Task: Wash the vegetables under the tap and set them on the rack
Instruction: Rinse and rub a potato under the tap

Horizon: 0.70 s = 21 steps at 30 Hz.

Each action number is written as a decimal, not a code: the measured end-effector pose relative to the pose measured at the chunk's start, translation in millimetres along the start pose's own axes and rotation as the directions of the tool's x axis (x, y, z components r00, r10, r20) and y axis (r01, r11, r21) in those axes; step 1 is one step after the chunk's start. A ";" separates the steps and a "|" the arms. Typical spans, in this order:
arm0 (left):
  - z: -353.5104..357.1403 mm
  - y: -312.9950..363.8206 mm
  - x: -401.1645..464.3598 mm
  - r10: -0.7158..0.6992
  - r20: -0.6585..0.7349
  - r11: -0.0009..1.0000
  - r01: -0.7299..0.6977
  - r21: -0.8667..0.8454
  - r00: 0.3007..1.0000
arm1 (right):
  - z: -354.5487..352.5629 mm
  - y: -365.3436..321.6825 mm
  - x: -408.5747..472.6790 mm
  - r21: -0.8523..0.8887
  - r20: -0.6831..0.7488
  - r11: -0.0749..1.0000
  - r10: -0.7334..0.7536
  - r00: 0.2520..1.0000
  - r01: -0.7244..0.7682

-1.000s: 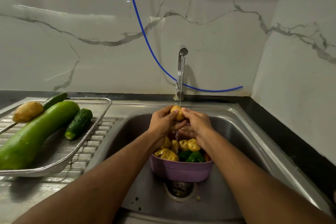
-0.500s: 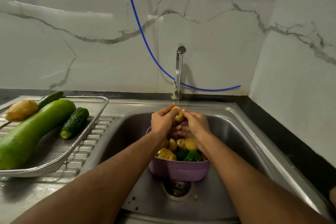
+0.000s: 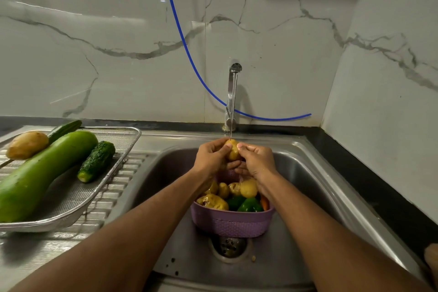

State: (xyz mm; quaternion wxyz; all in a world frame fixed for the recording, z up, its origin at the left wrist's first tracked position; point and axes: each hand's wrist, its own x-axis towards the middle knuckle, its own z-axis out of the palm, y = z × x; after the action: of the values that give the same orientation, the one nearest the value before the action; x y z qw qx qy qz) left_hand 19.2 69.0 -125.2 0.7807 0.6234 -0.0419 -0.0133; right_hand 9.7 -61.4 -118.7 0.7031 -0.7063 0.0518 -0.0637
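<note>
A small yellow potato (image 3: 232,152) is gripped between my left hand (image 3: 212,157) and my right hand (image 3: 256,160), right under the thin stream from the tap (image 3: 233,92). Below my hands a purple basket (image 3: 233,223) stands in the sink (image 3: 305,173), holding several potatoes, green peppers and a bit of carrot. On the left, a mesh rack (image 3: 71,199) carries a long green gourd (image 3: 45,173), a potato (image 3: 26,144), a bumpy dark cucumber (image 3: 97,161) and a smooth cucumber (image 3: 65,128).
The sink drain (image 3: 229,246) lies just in front of the basket. A blue hose (image 3: 180,31) hangs down the marble wall behind the tap. The ribbed drainboard (image 3: 113,187) runs under the rack. A black counter strip (image 3: 369,182) borders the sink on the right.
My hands stay under the stream, turning and rubbing the potato between them. The view shifted slightly; the rack and basket have not moved.
</note>
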 end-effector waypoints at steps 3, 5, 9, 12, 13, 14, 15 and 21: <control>2.9 -5.3 1.5 0.017 -0.115 1.000 -0.015 0.025 0.993 | 1.3 1.8 0.7 -0.081 0.014 0.996 -0.043 0.999 0.044; 3.9 -9.3 2.8 0.007 -0.186 0.999 -0.001 0.034 0.982 | 2.9 4.6 2.1 -0.117 0.035 0.992 -0.052 0.998 0.056; 3.3 -8.0 3.7 0.010 -0.194 0.999 0.001 0.055 0.981 | 5.5 6.5 4.2 -0.109 0.007 0.992 -0.061 0.998 0.061; 4.1 0.0 0.8 -0.072 -0.031 0.997 0.072 -0.001 0.997 | 2.1 6.8 5.8 -0.012 -0.051 1.000 0.002 0.999 -0.003; 4.2 1.2 0.7 -0.086 0.009 0.996 0.086 -0.005 0.996 | 1.1 5.6 5.1 0.025 -0.064 0.999 0.028 0.998 -0.026; 4.8 1.7 0.9 -0.091 0.026 0.996 0.091 0.002 0.995 | 1.2 4.8 4.9 0.066 -0.074 0.997 0.053 0.996 -0.048; 5.6 1.8 1.2 -0.093 0.024 0.996 0.093 0.003 0.995 | 1.8 3.4 4.6 0.108 -0.076 0.992 0.080 0.994 -0.071; 6.6 -4.9 5.1 -0.048 -0.043 0.991 0.053 0.125 0.998 | 4.3 5.2 7.1 0.260 0.003 0.953 0.164 0.986 -0.159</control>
State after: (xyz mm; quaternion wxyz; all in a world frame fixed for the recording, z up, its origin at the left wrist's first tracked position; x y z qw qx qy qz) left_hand 23.9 61.1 -128.2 0.7398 0.6725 -0.0113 -0.0178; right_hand 17.5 -58.3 -123.8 0.7917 -0.6012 0.1070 -0.0187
